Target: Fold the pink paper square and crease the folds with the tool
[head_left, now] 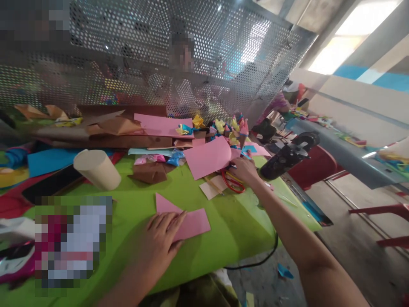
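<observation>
My left hand point(162, 230) lies flat over a folded piece of pink paper point(197, 222) on the green table, its fingers covering the middle of the piece. Farther off to the right, my right hand point(245, 171) reaches to the edge of a larger pink sheet point(207, 157). Its fingers are curled down there, and what lies in them is hidden. Just below them are the red handles of scissors point(236, 190). A pencil point(214, 185) rests across a small beige paper point(207, 192) beside the scissors.
A beige cup-like roll point(97, 169) stands tilted in view at left, beside a dark phone-like slab point(53, 185). A black cylindrical object point(281, 160) stands near the right edge. Folded brown paper point(150, 172) and small colourful paper pieces point(220, 125) lie toward the perforated screen point(143, 64).
</observation>
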Demonstrator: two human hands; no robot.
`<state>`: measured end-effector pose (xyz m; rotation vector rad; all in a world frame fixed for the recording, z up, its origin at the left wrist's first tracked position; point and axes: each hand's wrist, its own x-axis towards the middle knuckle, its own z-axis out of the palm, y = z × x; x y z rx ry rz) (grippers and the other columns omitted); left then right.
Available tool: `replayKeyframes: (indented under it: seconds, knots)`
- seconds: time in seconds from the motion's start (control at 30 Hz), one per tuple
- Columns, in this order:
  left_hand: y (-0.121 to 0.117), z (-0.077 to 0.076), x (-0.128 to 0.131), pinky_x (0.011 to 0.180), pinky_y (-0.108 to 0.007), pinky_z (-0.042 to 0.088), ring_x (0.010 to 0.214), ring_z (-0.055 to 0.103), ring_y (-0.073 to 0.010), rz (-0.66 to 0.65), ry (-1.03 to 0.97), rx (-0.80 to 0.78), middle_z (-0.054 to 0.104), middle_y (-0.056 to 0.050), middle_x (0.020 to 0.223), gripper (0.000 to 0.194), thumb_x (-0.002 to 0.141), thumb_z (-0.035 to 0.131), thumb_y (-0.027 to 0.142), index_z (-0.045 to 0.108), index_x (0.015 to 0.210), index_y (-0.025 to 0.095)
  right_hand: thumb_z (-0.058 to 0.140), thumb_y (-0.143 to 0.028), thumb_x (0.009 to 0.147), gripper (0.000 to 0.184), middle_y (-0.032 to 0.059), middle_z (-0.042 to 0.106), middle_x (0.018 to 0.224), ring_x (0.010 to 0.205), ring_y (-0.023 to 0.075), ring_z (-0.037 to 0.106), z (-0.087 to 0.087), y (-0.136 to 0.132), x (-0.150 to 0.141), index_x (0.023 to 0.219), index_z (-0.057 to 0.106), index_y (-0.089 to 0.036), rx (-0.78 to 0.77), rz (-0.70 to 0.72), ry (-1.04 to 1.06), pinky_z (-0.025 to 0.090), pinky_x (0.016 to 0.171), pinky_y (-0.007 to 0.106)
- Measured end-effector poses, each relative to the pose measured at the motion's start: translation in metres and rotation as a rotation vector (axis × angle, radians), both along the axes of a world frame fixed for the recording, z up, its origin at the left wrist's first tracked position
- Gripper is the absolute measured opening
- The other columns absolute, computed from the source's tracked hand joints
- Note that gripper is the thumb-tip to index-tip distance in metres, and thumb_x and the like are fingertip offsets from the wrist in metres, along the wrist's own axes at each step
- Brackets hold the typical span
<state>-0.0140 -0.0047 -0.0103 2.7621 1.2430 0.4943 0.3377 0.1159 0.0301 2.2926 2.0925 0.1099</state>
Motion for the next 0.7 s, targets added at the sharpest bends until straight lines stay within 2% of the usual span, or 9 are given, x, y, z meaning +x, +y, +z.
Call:
replayKeyframes:
  seconds: [0.13,0.23,0.33,0.4,0.53,0.7]
  knots:
    - [0.001,0.003,0.003,0.094,-0.038,0.048,0.104,0.06,-0.0229,0.022,-0.04,-0.083,0.065,-0.005,0.115,0.06,0.085,0.059,0.016,0.045,0.142,0.03,0.063,-0.032,0.081,0.032,0.0118,0.071,0.11,0.109,0.0317,0.057,0.005,0.013,-0.001,0.109,0.07,-0.018,-0.046,0.024,0.031,0.039,0.088,0.039]
    - [0.001,0.005,0.005,0.092,-0.039,0.049,0.103,0.061,-0.0235,0.022,-0.042,-0.132,0.065,-0.005,0.113,0.064,0.083,0.058,0.014,0.044,0.143,0.03,0.062,-0.027,0.081,0.027,0.01,0.073,0.106,0.101,0.0284,0.061,0.013,0.022,0.0,0.105,0.073,-0.019,-0.079,0.019,0.05,0.041,0.084,0.036]
    - [0.001,0.007,0.006,0.091,-0.039,0.049,0.102,0.061,-0.0238,0.024,-0.049,-0.154,0.065,-0.006,0.113,0.061,0.085,0.057,0.014,0.044,0.143,0.03,0.062,-0.026,0.082,0.024,0.0097,0.072,0.111,0.105,0.0278,0.06,0.02,0.027,0.001,0.102,0.074,-0.019,-0.094,0.018,0.059,0.041,0.084,0.035]
    - [0.001,0.006,0.006,0.091,-0.038,0.048,0.103,0.061,-0.0235,0.028,-0.063,-0.151,0.065,-0.006,0.113,0.06,0.085,0.056,0.015,0.045,0.142,0.029,0.064,-0.03,0.083,0.025,0.0082,0.072,0.113,0.105,0.0258,0.061,0.022,0.028,0.0,0.104,0.073,-0.02,-0.119,0.041,0.071,0.042,0.083,0.032]
    - [0.001,0.004,0.006,0.092,-0.038,0.048,0.103,0.061,-0.0233,0.026,-0.086,-0.131,0.065,-0.006,0.113,0.057,0.085,0.057,0.016,0.047,0.14,0.028,0.062,-0.037,0.085,0.027,0.0051,0.075,0.101,0.091,0.0204,0.064,0.021,0.023,-0.007,0.104,0.073,-0.021,-0.173,0.073,0.083,0.042,0.072,0.027]
    - [0.002,0.006,0.007,0.094,-0.038,0.048,0.105,0.06,-0.0236,0.029,-0.101,-0.16,0.064,-0.006,0.117,0.06,0.082,0.061,0.014,0.048,0.14,0.028,0.067,-0.038,0.08,0.033,0.008,0.074,0.097,0.084,0.0222,0.064,0.021,0.017,-0.016,0.106,0.069,-0.018,-0.16,0.053,0.06,0.039,0.063,0.027]
